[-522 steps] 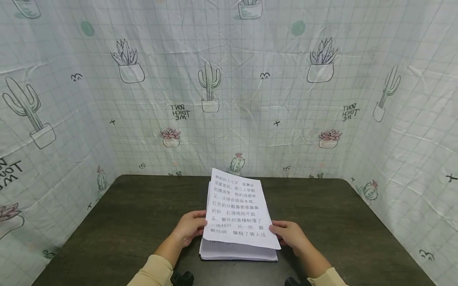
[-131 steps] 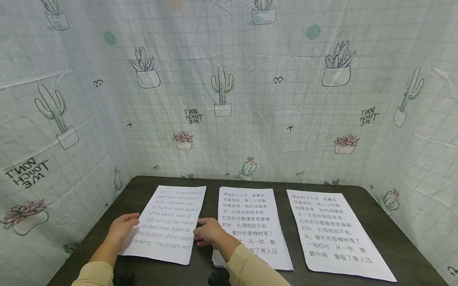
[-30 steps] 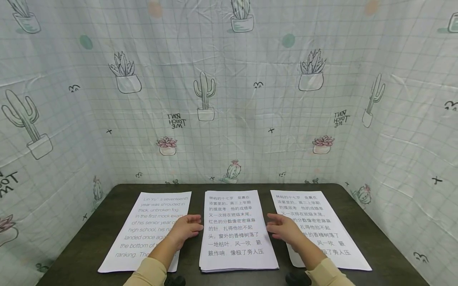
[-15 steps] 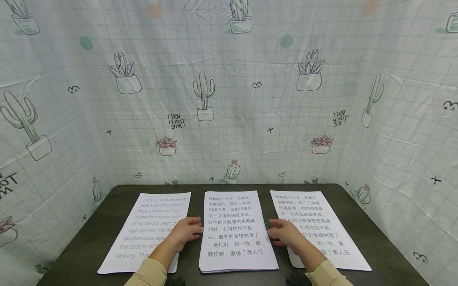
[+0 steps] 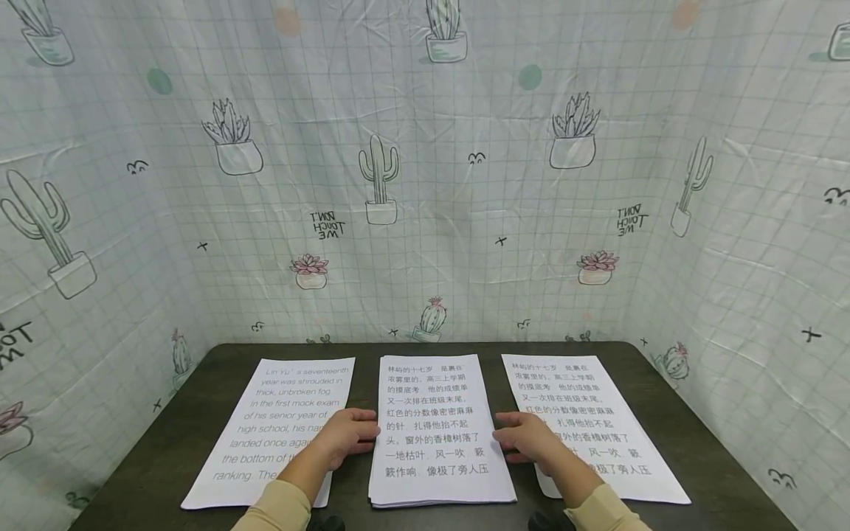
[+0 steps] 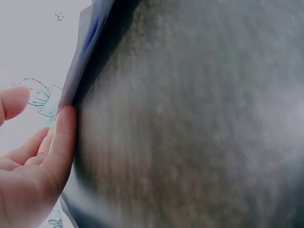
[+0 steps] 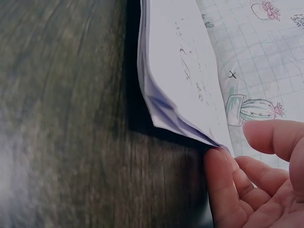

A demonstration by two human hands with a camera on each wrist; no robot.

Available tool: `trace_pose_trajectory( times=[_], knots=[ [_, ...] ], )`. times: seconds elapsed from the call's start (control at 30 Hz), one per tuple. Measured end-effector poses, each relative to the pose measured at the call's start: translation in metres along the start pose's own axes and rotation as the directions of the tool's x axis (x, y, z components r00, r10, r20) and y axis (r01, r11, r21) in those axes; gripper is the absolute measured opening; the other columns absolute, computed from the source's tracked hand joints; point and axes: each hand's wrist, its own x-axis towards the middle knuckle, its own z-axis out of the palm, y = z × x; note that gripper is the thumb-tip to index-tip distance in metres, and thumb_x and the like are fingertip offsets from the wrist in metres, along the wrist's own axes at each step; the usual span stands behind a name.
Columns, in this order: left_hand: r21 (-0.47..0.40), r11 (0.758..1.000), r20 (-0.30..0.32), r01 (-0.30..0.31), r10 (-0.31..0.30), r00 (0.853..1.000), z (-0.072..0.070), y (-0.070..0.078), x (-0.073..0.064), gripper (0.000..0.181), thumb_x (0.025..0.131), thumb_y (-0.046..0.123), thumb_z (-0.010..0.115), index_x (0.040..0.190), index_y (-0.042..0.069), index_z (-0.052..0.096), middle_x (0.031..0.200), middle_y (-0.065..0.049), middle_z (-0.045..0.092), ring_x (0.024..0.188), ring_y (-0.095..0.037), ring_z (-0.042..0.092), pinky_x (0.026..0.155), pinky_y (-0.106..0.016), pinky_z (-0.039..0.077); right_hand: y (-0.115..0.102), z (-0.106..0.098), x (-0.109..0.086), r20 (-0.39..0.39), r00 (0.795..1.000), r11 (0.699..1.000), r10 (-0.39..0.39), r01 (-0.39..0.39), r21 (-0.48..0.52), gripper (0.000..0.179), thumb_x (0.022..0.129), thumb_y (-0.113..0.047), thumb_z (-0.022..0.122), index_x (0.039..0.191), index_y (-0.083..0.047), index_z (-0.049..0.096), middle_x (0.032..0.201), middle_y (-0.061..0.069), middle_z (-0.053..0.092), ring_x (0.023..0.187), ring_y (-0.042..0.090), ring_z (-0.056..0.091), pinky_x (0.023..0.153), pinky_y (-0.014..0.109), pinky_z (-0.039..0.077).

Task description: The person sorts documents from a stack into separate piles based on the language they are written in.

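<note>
A stack of printed paper sheets (image 5: 432,442) lies in the middle of the table, Chinese text facing up and its layers slightly uneven at the near edge. My left hand (image 5: 348,434) is at its left side, and my right hand (image 5: 529,440) at its right. In the left wrist view, the extended fingers (image 6: 64,137) touch the stack's edge while the thumb stays apart. The right wrist view has the fingertips (image 7: 217,164) against the bent edge of the stack (image 7: 190,80), thumb raised clear of the paper.
On the left lies paper with English text (image 5: 279,428), partly under my left forearm. To the right is paper with Chinese text (image 5: 637,450), partly covered by my right forearm. The dark table (image 5: 219,398) meets a cactus-print curtain (image 5: 438,221) at back and sides.
The single pile from the oldest frame now lies as three groups. Both hands left the left-hand paper for the middle stack. Lately they shifted slightly nearer, against its sides.
</note>
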Motion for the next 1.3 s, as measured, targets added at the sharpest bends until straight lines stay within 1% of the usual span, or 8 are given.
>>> trace_pose_trajectory(
  times=[0.3, 0.43, 0.6, 0.73, 0.93, 1.13, 1.23, 1.3],
  knots=[
    [0.019, 1.0, -0.006, -0.02, 0.02, 1.0, 0.003, -0.001, 0.002, 0.051, 0.087, 0.005, 0.066, 0.128, -0.019, 0.049, 0.115, -0.026, 0.062, 0.091, -0.02, 0.067, 0.085, -0.041, 0.059, 0.0, 0.004, 0.002, -0.011, 1.0, 0.999, 0.012, -0.013, -0.041, 0.05, 0.087, -0.009, 0.065, 0.133, 0.007, 0.054, 0.11, 0.018, 0.067, 0.088, 0.022, 0.066, 0.076, 0.04, 0.06],
    [0.031, 0.999, -0.01, -0.034, 0.035, 0.999, 0.004, -0.003, 0.003, 0.05, 0.086, 0.005, 0.068, 0.127, -0.018, 0.051, 0.111, -0.024, 0.065, 0.089, -0.019, 0.068, 0.083, -0.041, 0.059, 0.0, 0.005, 0.002, -0.014, 1.0, 0.999, 0.01, -0.011, -0.052, 0.049, 0.088, -0.01, 0.066, 0.132, 0.007, 0.055, 0.112, 0.019, 0.067, 0.088, 0.021, 0.066, 0.076, 0.04, 0.06],
    [0.057, 0.998, -0.031, -0.036, 0.038, 0.999, 0.005, -0.004, 0.005, 0.046, 0.084, 0.002, 0.068, 0.124, -0.017, 0.054, 0.105, -0.02, 0.069, 0.086, -0.019, 0.069, 0.081, -0.041, 0.06, 0.0, 0.007, 0.003, -0.018, 1.0, 0.999, -0.001, 0.0, -0.044, 0.049, 0.087, -0.009, 0.066, 0.132, 0.007, 0.055, 0.117, 0.022, 0.065, 0.088, 0.022, 0.067, 0.077, 0.041, 0.06],
    [0.073, 0.997, -0.06, -0.022, 0.026, 0.998, 0.005, -0.004, 0.004, 0.045, 0.083, 0.001, 0.069, 0.123, -0.015, 0.056, 0.102, -0.018, 0.07, 0.084, -0.018, 0.068, 0.077, -0.038, 0.06, 0.001, 0.008, 0.002, -0.017, 1.0, 0.999, -0.022, 0.022, -0.034, 0.049, 0.086, -0.007, 0.065, 0.132, 0.007, 0.055, 0.117, 0.023, 0.065, 0.089, 0.023, 0.068, 0.077, 0.042, 0.06],
    [0.076, 0.997, -0.11, 0.005, 0.003, 0.994, 0.005, -0.002, 0.002, 0.044, 0.081, -0.003, 0.069, 0.122, -0.014, 0.057, 0.101, -0.019, 0.068, 0.08, -0.017, 0.066, 0.073, -0.035, 0.06, 0.003, 0.01, 0.003, -0.017, 0.999, 0.998, -0.049, 0.049, -0.028, 0.048, 0.086, -0.001, 0.064, 0.132, 0.008, 0.054, 0.107, 0.018, 0.068, 0.088, 0.021, 0.068, 0.077, 0.042, 0.06],
    [0.083, 0.996, -0.123, 0.013, -0.003, 0.992, 0.006, -0.002, 0.0, 0.042, 0.082, -0.003, 0.068, 0.121, -0.014, 0.058, 0.101, -0.02, 0.067, 0.079, -0.017, 0.067, 0.073, -0.034, 0.061, 0.003, 0.012, 0.002, -0.024, 0.998, 0.998, -0.059, 0.058, -0.027, 0.048, 0.086, 0.0, 0.064, 0.132, 0.009, 0.054, 0.101, 0.015, 0.069, 0.087, 0.021, 0.068, 0.079, 0.043, 0.06],
    [0.095, 0.995, -0.138, 0.007, 0.006, 0.99, 0.005, 0.0, -0.001, 0.038, 0.082, -0.003, 0.067, 0.118, -0.015, 0.059, 0.099, -0.02, 0.068, 0.078, -0.016, 0.067, 0.072, -0.033, 0.061, 0.003, 0.012, 0.002, -0.029, 0.998, 0.998, -0.058, 0.057, -0.021, 0.048, 0.086, 0.001, 0.064, 0.132, 0.008, 0.054, 0.1, 0.014, 0.069, 0.086, 0.021, 0.068, 0.079, 0.044, 0.06],
    [0.103, 0.995, -0.157, 0.008, 0.008, 0.988, 0.005, 0.0, -0.002, 0.033, 0.082, -0.003, 0.067, 0.113, -0.014, 0.061, 0.096, -0.019, 0.067, 0.077, -0.015, 0.066, 0.071, -0.032, 0.061, 0.003, 0.012, 0.001, -0.031, 0.998, 0.998, -0.06, 0.059, -0.019, 0.048, 0.086, 0.002, 0.064, 0.132, 0.009, 0.054, 0.1, 0.014, 0.069, 0.086, 0.021, 0.068, 0.078, 0.044, 0.06]
  ],
)
